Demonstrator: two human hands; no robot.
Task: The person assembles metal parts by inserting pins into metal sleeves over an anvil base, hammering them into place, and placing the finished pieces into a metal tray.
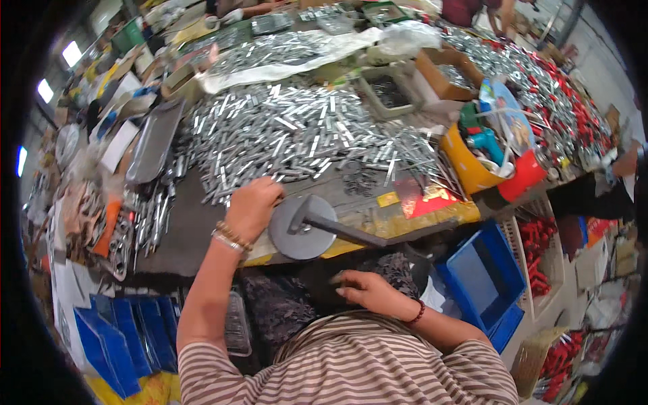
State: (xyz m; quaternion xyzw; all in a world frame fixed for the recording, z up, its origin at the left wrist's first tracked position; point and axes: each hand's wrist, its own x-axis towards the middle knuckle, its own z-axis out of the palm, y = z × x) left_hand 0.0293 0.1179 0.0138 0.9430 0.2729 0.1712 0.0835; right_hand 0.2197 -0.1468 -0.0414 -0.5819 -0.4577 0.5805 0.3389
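Note:
My left hand (253,208), with a beaded bracelet at the wrist, is at the near edge of a wide heap of small silvery metal pieces (283,131). Its fingers are curled together, and whatever is in them is hidden. Just right of it sits a round grey metal disc (283,236) at the table's front edge. A hammer (344,231) lies across the disc, its head on top and its handle pointing right. Over my lap, below the handle, my right hand (371,291) is loosely bent, a gap showing between thumb and fingers, with nothing visible in it.
Toward the right stand a yellow bucket (462,160) with tools and a red container (523,177). Blue trays (466,277) are low at right, more blue bins (121,337) at lower left. A grey tray (154,145) lies left of the heap. Other people work at the far side.

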